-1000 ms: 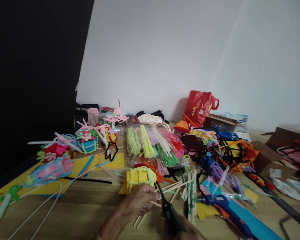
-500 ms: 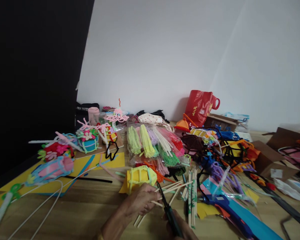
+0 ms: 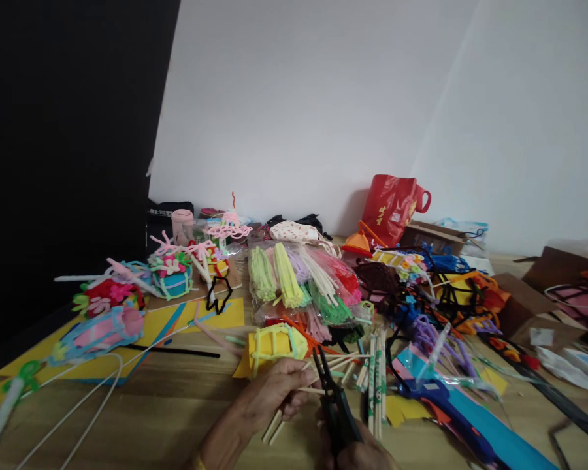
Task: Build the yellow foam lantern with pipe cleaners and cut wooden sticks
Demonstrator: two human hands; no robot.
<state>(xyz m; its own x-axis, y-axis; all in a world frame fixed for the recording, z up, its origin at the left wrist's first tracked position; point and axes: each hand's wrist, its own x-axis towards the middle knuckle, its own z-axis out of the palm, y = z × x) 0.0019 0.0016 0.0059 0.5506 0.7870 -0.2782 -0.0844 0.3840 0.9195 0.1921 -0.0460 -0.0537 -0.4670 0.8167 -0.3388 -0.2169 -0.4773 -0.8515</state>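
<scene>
Single head-worn view, looking from above and behind the hands [image 3: 274,391], tilted forward and down across a wooden counter [image 3: 147,418]. Hands sit close to the lens, cut by the bottom edge; the counter runs away to a white wall [image 3: 294,111] filling the upper frame, with a black panel [image 3: 63,163] down the left side.

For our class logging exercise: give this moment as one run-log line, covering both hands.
left hand holds pale wooden sticks | right hand holds black cutters | nearby: yellow pipe-cleaner frame
</scene>
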